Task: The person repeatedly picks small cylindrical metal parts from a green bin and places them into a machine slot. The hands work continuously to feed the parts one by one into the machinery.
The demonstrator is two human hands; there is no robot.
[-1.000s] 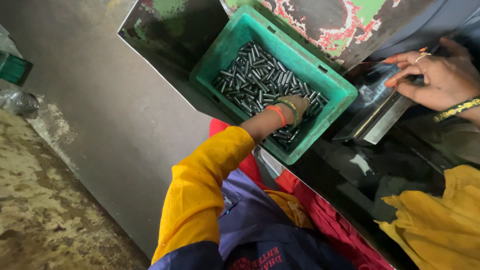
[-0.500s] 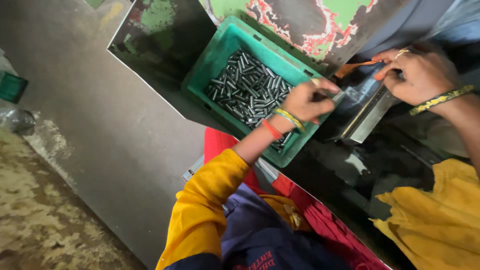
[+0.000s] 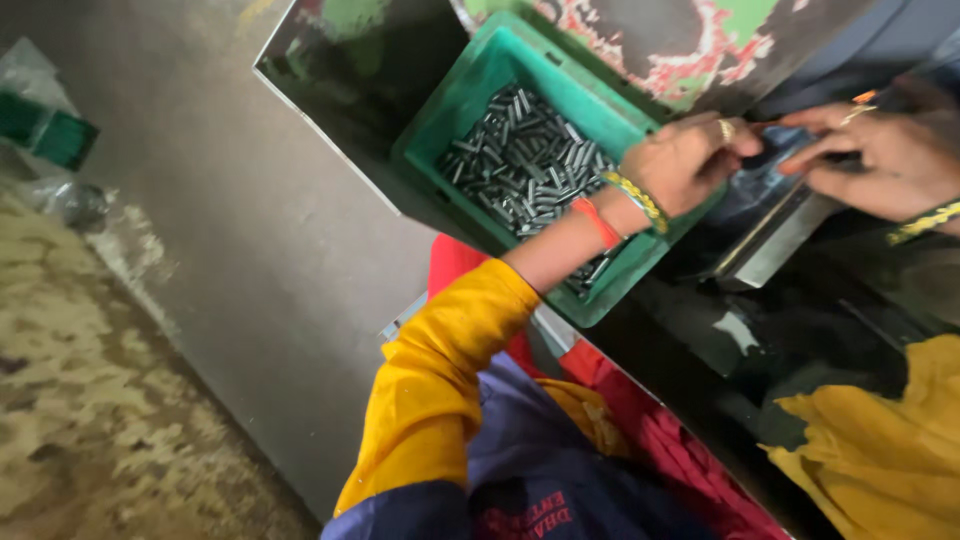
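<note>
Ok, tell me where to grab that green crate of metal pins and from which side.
Probably best taken by the rim of the green crate, at its two short ends, coming down from above. It is a straight-walled open box with a lipped edge, tilted on the sloped metal tray, and loaded with loose metal pins, so keep it level. The left hand hangs over its right corner.

Soft, even daylight, moderately bright, no hard shadows. Motion blur across most of the frame; right hand (image 3: 880, 160) at upper right is smeared, left hand (image 3: 685, 160) a bit sharper. Metal pins (image 3: 530, 170) in the green crate (image 3: 470, 90) catch small glints. Dark machine area at lower right is underexposed, detail lost. Floor (image 3: 90, 380) at lower left is soft and mottled. Left edge is washed out and hazy.
</note>
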